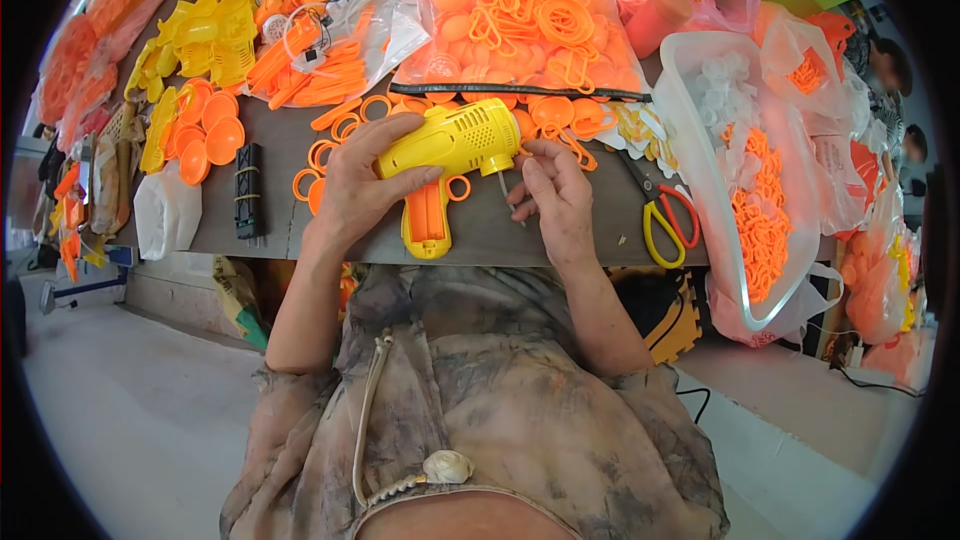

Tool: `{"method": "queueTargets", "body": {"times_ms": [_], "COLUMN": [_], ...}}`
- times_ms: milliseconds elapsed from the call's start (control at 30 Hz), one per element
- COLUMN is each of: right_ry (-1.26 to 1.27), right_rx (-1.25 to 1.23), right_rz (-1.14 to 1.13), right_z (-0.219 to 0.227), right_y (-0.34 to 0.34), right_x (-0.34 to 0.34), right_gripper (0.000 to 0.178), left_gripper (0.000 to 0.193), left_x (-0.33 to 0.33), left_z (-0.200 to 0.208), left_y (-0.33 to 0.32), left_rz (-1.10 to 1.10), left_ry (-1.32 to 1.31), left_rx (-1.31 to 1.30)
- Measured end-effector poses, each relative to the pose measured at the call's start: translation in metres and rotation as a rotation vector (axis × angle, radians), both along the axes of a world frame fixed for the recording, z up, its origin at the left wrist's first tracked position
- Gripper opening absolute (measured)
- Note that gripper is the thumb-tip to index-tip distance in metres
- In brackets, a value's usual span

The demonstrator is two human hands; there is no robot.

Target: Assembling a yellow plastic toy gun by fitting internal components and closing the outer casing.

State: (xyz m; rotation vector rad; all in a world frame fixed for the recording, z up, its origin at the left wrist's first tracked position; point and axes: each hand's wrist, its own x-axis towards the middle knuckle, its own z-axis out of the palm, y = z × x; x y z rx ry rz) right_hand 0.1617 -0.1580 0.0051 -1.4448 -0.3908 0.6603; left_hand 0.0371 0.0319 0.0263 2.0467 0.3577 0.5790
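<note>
My left hand [362, 172] is wrapped round the rear of a yellow plastic toy gun [432, 145], its thumb lying along the side. The gun has a vented barrel, an orange trigger ring [458, 188] and an orange panel in its grip [427, 218]. It is held above the near part of the table, muzzle to the right. Close by the muzzle, my right hand [562, 195] has its fingers curled in. They hold a thin grey rod [506, 186], which slants down just below the muzzle; its upper end is hard to make out.
Red-and-yellow scissors [664, 220] lie right of my hands, beside a white tub [690, 155] of orange and clear parts. A bag of orange parts [520, 30] lies behind the gun. Orange cups [208, 130], a black strip-like bundle [248, 190] and yellow shells [212, 40] are at left.
</note>
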Motion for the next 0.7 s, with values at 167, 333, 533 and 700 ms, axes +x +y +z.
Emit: {"method": "queueTargets", "body": {"times_ms": [167,333,533,700], "right_ry": [-0.010,-0.013,-0.023,-0.013], "right_rx": [-0.012,-0.024,-0.049,-0.037], "right_rz": [0.017,0.023,0.044,0.066], "right_z": [-0.001,0.000,0.000,0.000], "right_y": [0.002,0.002,0.001,0.001], "right_x": [0.002,0.001,0.001,0.005], "right_gripper": [0.034,0.035,0.036,0.036], "left_gripper": [0.052,0.053,0.052,0.053], "left_x": [-0.001,-0.001,0.001,0.005], "left_z": [-0.005,-0.005,0.001,0.013], "left_y": [0.002,0.002,0.004,0.005], "left_rz": [-0.010,0.002,-0.038,-0.086], "left_ry": [-0.009,0.008,0.021,0.057], "left_rx": [0.009,0.030,0.015,0.256]}}
